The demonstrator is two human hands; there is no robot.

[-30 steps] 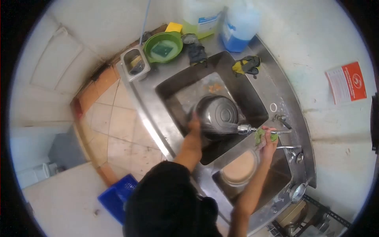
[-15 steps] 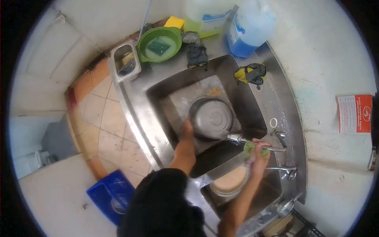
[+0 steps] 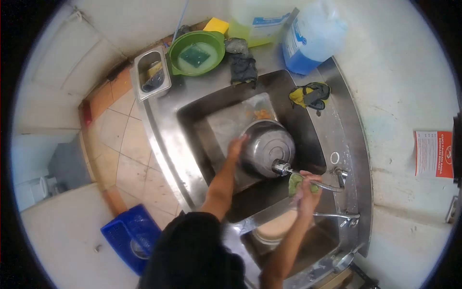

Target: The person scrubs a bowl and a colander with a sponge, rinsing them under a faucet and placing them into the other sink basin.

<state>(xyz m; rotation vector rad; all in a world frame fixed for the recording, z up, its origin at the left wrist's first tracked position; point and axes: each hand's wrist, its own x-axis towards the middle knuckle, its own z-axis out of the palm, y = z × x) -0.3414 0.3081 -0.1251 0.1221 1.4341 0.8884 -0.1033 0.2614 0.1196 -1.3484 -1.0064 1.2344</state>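
A steel pot (image 3: 274, 144) is tilted in the large sink basin (image 3: 260, 192), its round base facing up. My left hand (image 3: 238, 145) grips the pot's left edge. Over the divider side of the basin, my right hand (image 3: 307, 190) is closed on a green scrub pad (image 3: 295, 185) together with the sprayer's hose end. The metal spray head (image 3: 280, 167) points at the pot's lower edge. Under the pot lies a flat grey tray (image 3: 221, 123) with orange food scraps (image 3: 262, 114) near its far end.
A green bowl (image 3: 196, 53) with soapy liquid, a steel container (image 3: 152, 74), dark cloths (image 3: 242, 67), a yellow-black glove (image 3: 309, 95) and jugs with blue (image 3: 308, 43) and yellow liquid stand behind. A smaller basin holds a round container (image 3: 275, 227). A blue crate (image 3: 130, 236) is at left.
The pot has shifted right and tilted, with my left hand higher on its edge. My right hand and the spray head have moved slightly left, nearer the pot's base.
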